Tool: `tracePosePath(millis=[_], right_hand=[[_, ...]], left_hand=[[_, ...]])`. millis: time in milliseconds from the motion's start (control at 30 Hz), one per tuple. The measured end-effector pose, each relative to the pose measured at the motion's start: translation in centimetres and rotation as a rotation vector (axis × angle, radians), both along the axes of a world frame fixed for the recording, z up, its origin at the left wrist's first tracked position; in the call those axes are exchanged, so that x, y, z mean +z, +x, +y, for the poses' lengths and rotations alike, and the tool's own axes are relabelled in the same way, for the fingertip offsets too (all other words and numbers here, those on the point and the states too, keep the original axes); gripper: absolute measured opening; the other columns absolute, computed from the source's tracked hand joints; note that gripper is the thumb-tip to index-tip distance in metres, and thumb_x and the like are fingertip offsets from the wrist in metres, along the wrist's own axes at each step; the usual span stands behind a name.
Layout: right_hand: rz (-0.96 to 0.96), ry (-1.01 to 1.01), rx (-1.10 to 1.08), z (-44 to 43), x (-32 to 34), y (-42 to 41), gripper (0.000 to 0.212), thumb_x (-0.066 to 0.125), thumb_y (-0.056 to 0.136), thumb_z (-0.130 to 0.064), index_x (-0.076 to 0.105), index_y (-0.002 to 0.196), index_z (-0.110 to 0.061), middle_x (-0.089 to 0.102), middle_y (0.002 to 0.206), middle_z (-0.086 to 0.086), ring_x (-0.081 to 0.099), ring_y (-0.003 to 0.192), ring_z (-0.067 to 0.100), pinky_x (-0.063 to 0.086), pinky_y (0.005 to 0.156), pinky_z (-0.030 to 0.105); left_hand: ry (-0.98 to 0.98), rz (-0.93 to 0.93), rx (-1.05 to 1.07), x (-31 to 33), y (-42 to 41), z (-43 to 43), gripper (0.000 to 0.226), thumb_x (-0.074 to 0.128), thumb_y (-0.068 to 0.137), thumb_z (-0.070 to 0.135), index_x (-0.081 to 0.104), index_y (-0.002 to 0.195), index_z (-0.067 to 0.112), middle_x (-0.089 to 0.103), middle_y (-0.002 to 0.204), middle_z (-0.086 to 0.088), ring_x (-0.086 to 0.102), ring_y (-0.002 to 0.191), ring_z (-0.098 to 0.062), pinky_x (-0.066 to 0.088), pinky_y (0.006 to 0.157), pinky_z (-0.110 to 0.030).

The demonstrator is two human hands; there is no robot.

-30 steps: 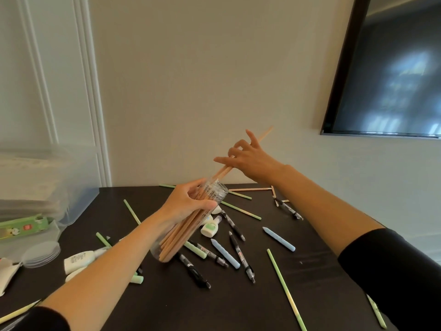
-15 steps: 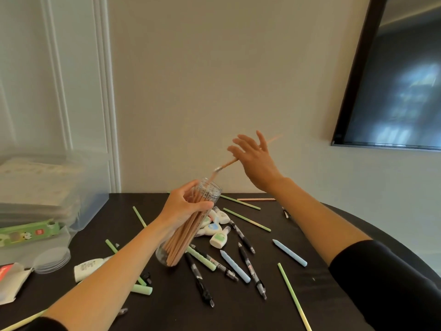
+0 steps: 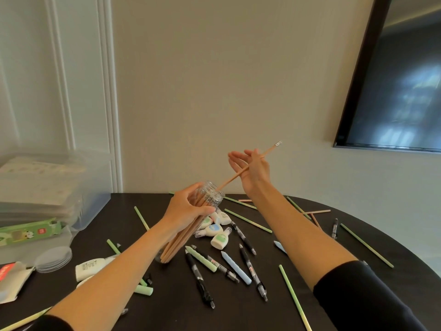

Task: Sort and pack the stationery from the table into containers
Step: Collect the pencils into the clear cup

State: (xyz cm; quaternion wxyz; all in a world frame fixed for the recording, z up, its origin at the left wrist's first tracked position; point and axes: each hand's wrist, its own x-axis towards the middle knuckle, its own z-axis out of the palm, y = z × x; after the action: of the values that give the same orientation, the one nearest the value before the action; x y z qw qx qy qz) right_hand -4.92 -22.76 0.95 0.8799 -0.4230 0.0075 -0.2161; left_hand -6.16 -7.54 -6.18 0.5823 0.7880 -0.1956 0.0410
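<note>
My left hand (image 3: 188, 211) grips a clear plastic jar (image 3: 211, 199), tilted above the dark table (image 3: 167, 304) and holding several peach pencils. My right hand (image 3: 256, 175) is raised beyond the jar, fingers mostly stretched out, and pinches one more peach pencil (image 3: 232, 179). That pencil slants down to the left. Its lower end is at the jar's mouth and its eraser end (image 3: 278, 144) points up to the right.
Scattered on the table are green pencils (image 3: 248, 220), black pens (image 3: 253, 271), blue and green markers (image 3: 236, 267), correction tapes (image 3: 219, 240) and more peach pencils (image 3: 317, 212). Clear storage boxes (image 3: 47, 187), a green carton (image 3: 28, 231) and round lids (image 3: 53, 259) stand on the left.
My right hand has turned its palm toward me and spread its fingers, still holding the pencil, whose lower end stays at the jar's mouth. My left hand keeps the jar tilted.
</note>
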Motion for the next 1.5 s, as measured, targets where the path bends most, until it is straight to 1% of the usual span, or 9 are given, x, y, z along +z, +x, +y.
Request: tracePosePath(millis=[133, 267, 400, 567, 733, 967, 1167, 1367, 1500], right_hand=[[-0.042, -0.013, 0.052, 1.2, -0.6, 0.1, 0.032, 0.022, 0.104, -0.022, 0.042, 0.085, -0.007, 0.058, 0.081, 0.017, 0.061, 0.081, 0.027, 0.044, 0.094, 0.038], [0.033, -0.398, 0.181, 2.3, -2.2, -0.4, 0.034, 0.031, 0.102, -0.014, 0.051, 0.075, -0.008, 0.062, 0.1, 0.021, 0.056, 0.105, 0.023, 0.035, 0.106, 0.035], [0.163, -0.713, 0.136, 1.6, -2.2, -0.6, 0.005, 0.05, 0.094, -0.016, 0.054, 0.096, -0.013, 0.058, 0.117, 0.016, 0.051, 0.115, 0.022, 0.031, 0.111, 0.038], [0.048, -0.631, 0.009, 0.5, -2.9, -1.8, 0.039, 0.045, 0.092, -0.002, 0.043, 0.13, -0.011, 0.053, 0.119, 0.01, 0.054, 0.112, 0.025, 0.042, 0.103, 0.038], [0.1, -0.919, 0.118, 0.8, -5.1, -3.2, 0.038, 0.032, 0.1, -0.018, 0.056, 0.124, -0.003, 0.059, 0.126, 0.012, 0.053, 0.118, 0.018, 0.04, 0.081, 0.007], [0.181, -0.684, 0.135, -3.8, -6.7, -3.5, 0.039, 0.03, 0.1, -0.027, 0.057, 0.12, -0.006, 0.065, 0.114, 0.016, 0.055, 0.117, 0.022, 0.031, 0.103, 0.032], [0.462, -0.691, -0.196, -13.3, -10.4, -3.7, 0.025, 0.044, 0.095, -0.015, 0.063, 0.106, -0.002, 0.067, 0.091, 0.01, 0.063, 0.084, 0.017, 0.049, 0.085, 0.03], [0.955, -1.298, -0.55, -23.2, -13.9, -3.5, 0.033, 0.043, 0.089, -0.005, 0.038, 0.058, -0.014, 0.047, 0.072, 0.011, 0.047, 0.075, 0.028, 0.038, 0.06, 0.031], [0.988, -1.479, -0.47, -25.1, -14.8, -2.1, 0.014, 0.045, 0.093, -0.01, 0.057, 0.087, -0.003, 0.056, 0.096, 0.015, 0.055, 0.093, 0.031, 0.039, 0.073, 0.031]], left_hand=[[0.049, -0.022, -0.014, 0.1, 0.0, -0.3, 0.054, 0.077, 0.072, 0.01, 0.052, 0.11, 0.037, 0.057, 0.087, 0.023, 0.056, 0.075, 0.009, 0.04, 0.071, -0.005], [0.078, -0.066, -0.009, 0.0, 0.3, -0.8, 0.052, 0.078, 0.07, 0.007, 0.049, 0.086, 0.046, 0.064, 0.07, 0.024, 0.059, 0.065, 0.017, 0.043, 0.06, -0.002], [0.098, -0.048, 0.014, -0.2, 0.2, -0.5, 0.053, 0.078, 0.071, 0.01, 0.054, 0.111, 0.036, 0.06, 0.088, 0.019, 0.058, 0.074, 0.009, 0.039, 0.068, -0.002], [0.122, -0.058, 0.059, 0.0, 0.2, -0.4, 0.064, 0.078, 0.072, 0.013, 0.051, 0.13, 0.016, 0.062, 0.094, 0.013, 0.054, 0.076, 0.004, 0.04, 0.065, -0.003], [0.114, -0.077, 0.087, -0.1, 0.2, -1.3, 0.072, 0.078, 0.072, 0.014, 0.045, 0.136, 0.013, 0.062, 0.117, 0.0, 0.053, 0.092, -0.005, 0.039, 0.081, -0.015], [0.198, -0.119, 0.062, -0.6, 0.3, -3.5, 0.054, 0.08, 0.067, 0.009, 0.059, 0.117, 0.017, 0.066, 0.095, 0.002, 0.063, 0.089, -0.013, 0.046, 0.076, -0.016], [0.347, -0.187, -0.041, -0.9, 1.2, -9.1, 0.083, 0.079, 0.071, 0.016, 0.037, 0.142, 0.015, 0.054, 0.133, -0.006, 0.054, 0.119, -0.019, 0.04, 0.105, -0.037], [0.379, -0.208, -0.09, -1.3, 2.4, -14.3, 0.084, 0.078, 0.072, 0.019, 0.034, 0.143, 0.016, 0.051, 0.137, -0.005, 0.052, 0.121, -0.018, 0.039, 0.106, -0.035], [0.436, -0.232, -0.099, -1.6, 3.8, -16.4, 0.083, 0.077, 0.073, 0.022, 0.032, 0.144, 0.019, 0.051, 0.137, -0.004, 0.051, 0.121, -0.018, 0.039, 0.105, -0.034]])
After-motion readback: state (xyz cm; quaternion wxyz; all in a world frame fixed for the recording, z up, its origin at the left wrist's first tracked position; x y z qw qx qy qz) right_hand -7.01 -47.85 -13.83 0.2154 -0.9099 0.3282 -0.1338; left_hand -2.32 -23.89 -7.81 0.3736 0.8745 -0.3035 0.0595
